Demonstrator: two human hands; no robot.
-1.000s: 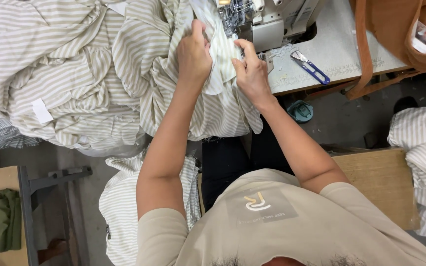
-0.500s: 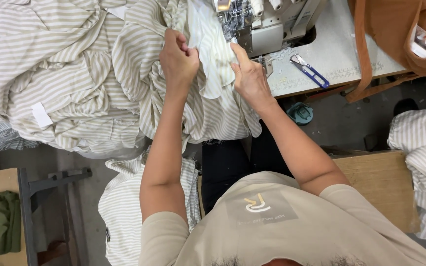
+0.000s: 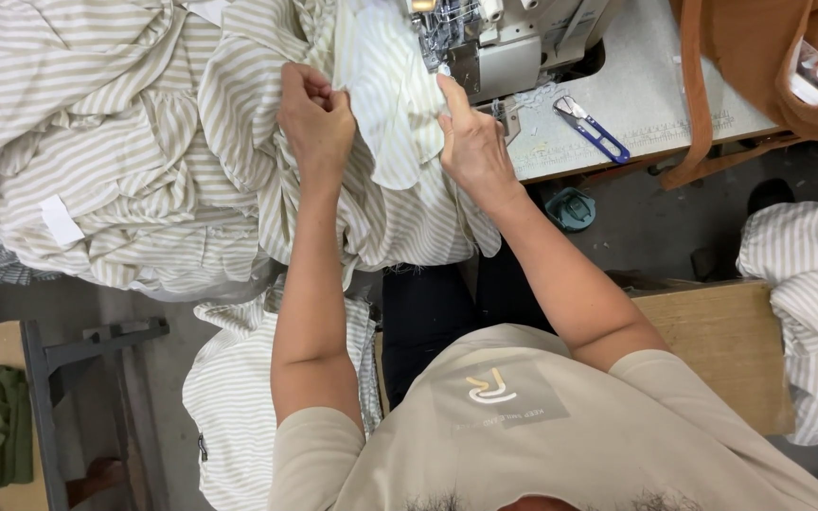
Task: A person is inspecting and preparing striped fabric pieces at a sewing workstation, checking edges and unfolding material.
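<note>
A cream-and-beige striped garment (image 3: 381, 180) lies bunched in front of a grey sewing machine (image 3: 508, 43) at the top. My left hand (image 3: 316, 118) is closed, pinching a fold of this striped fabric to the left of the machine. My right hand (image 3: 471, 142) rests on the same fabric with its fingers together, pressing it flat just before the needle area. The fabric edge under the presser foot is hidden by the machine head.
Blue-handled thread snips (image 3: 591, 128) lie on the machine table (image 3: 655, 104) to the right. A brown bag (image 3: 759, 66) hangs at the top right. More striped fabric is piled on the left (image 3: 97, 170), on the right (image 3: 807, 312) and below (image 3: 234, 397). A wooden bench (image 3: 712, 341) stands beside me.
My left hand has moved left and slightly down, drawing the striped fabric with it. My right hand has shifted a little toward the machine and lies flatter on the cloth.
</note>
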